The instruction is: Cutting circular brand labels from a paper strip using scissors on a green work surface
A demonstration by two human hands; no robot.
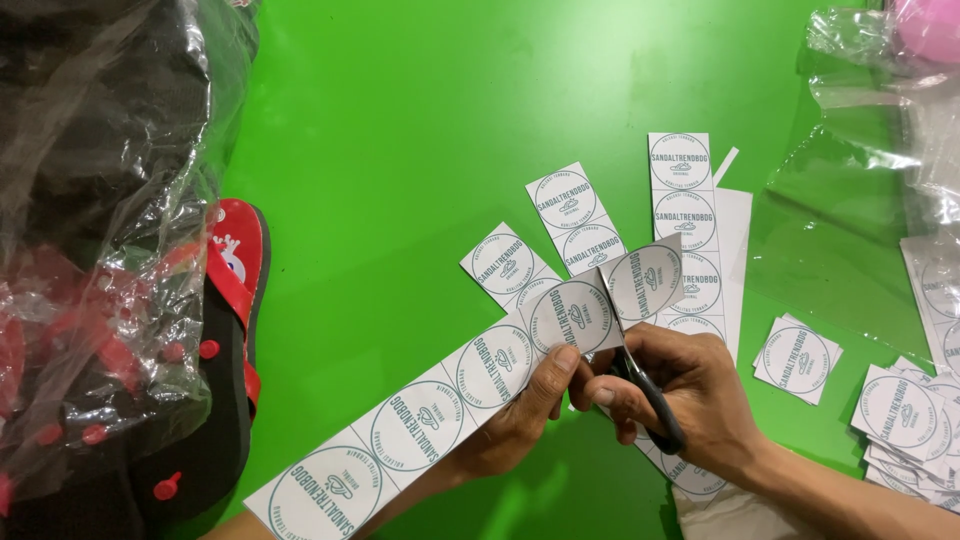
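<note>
we see a long white paper label strip [420, 425] running diagonally from the bottom left up toward the middle of the green table [420, 120]. it carries a row of round dark-teal printed emblems, one per square, each a ring of lettering around a small sandal drawing. the upper end of the strip curls up off the table, and the last label there tilts away from the rest.

left hand [520, 415] comes in from under the strip, thumb on top and fingers beneath, pinching the strip just below its upper end. closed on the paper.

right hand [690, 395] is curled around the black handles of a pair of scissors [655, 405], fingers through the loops. the blades are hidden behind the raised strip, so we cannot tell how far apart they are. the scissors meet the strip right beside the left thumb.

around it: two short two-label pieces [540, 240] lie flat above the hands, a longer vertical strip [685, 220] lies right of them. a single cut square label [797, 358] sits right of the right hand, and a stack of cut labels [905, 420] is at the right edge. clear plastic bags [860, 120] top right. a red and black sandal [230, 330] lies at the left, beside plastic-wrapped sandals [90, 250].
</note>
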